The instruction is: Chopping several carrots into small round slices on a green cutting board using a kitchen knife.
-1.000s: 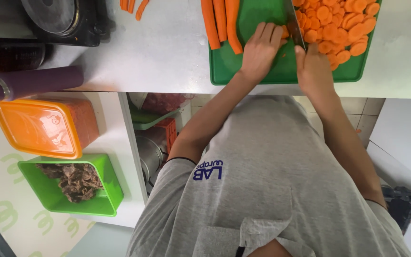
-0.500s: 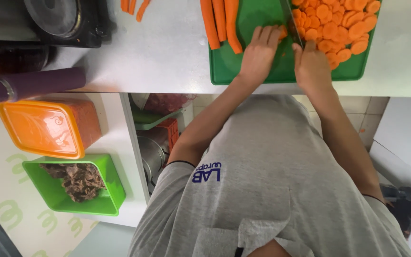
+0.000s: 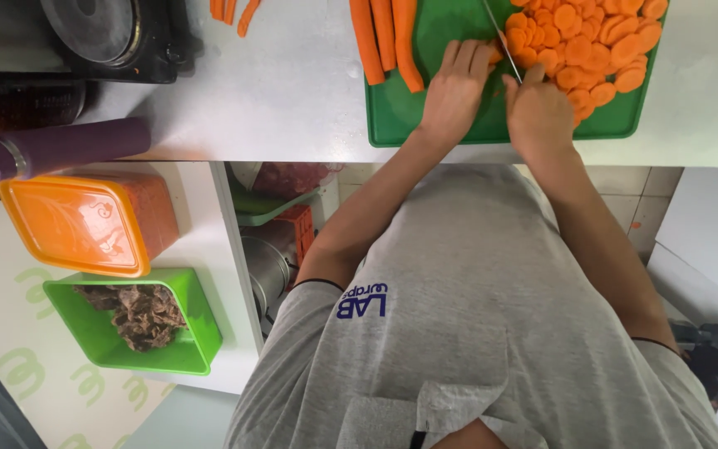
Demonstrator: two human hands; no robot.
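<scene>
Right hand (image 3: 536,104) closed around knife (image 3: 502,40) handle; blade running from the fist toward the top edge, slightly leftward. Left hand (image 3: 456,83) flat, fingers curled over a carrot piece (image 3: 494,55), mostly hidden, just beside the blade. Slices (image 3: 592,46) heaped right of the knife; whole carrots (image 3: 386,37) left of the left hand, long axes parallel to the blade. All on green board (image 3: 438,125). Further left: purple bottle (image 3: 60,148), orange box (image 3: 81,220), green tub (image 3: 126,320).
</scene>
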